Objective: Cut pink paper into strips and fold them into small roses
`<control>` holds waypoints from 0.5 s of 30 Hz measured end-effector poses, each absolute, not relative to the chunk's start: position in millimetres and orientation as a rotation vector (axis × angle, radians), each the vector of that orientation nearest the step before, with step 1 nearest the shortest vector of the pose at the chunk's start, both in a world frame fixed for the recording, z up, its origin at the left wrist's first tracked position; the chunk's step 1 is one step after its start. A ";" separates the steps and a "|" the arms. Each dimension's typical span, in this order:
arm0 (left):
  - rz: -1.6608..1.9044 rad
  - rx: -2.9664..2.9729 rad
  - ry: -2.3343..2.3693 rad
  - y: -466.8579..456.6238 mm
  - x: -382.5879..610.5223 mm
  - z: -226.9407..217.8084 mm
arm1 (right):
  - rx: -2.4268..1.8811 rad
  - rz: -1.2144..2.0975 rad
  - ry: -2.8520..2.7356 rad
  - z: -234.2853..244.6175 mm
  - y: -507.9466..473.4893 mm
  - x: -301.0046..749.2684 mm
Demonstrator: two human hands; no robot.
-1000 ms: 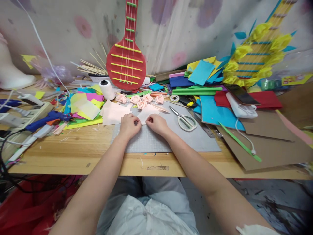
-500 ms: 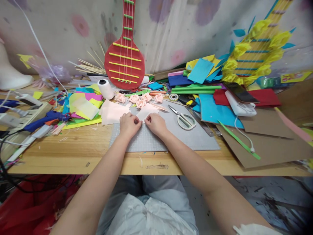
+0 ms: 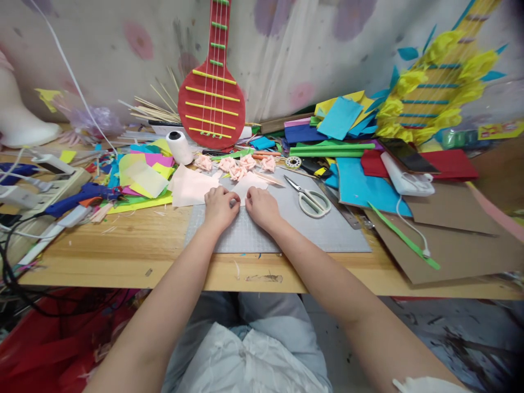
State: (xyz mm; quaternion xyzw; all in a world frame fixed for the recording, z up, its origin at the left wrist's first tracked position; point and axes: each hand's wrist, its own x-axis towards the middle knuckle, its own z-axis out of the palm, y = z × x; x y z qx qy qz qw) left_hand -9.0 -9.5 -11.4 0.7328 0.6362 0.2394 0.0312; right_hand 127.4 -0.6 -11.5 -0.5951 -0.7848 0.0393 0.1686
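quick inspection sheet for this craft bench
surface: wooden table with grey cutting mat
job's things: pink paper piece on the mat; pink paper flowers behind it
clutter: scissors, thread spool, glue gun, coloured sheets
grippers: left hand and right hand both pinch the pink paper piece
cables: black cables at left edge; white cable on brown card
surroundings: red cardboard guitar against flowered curtain

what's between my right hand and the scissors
Only bare grey cutting mat lies between the right hand, which pinches the pink paper, and the scissors; head view shows it.
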 end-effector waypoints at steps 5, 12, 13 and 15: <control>0.750 2.263 1.968 -10.4 -4.0 -12.1 | -1.673 0.042 -2.279 -13.2 -1.5 126.6; 0.747 2.223 1.964 -9.2 -1.5 -12.3 | -1.660 0.013 -2.277 -15.0 -0.7 128.3; 0.741 2.219 1.958 -9.4 -1.4 -12.1 | -1.658 0.016 -2.279 -14.5 -1.0 128.5; 0.728 2.218 1.944 -10.0 -1.4 -11.7 | -1.654 0.036 -2.282 -13.6 -1.5 129.3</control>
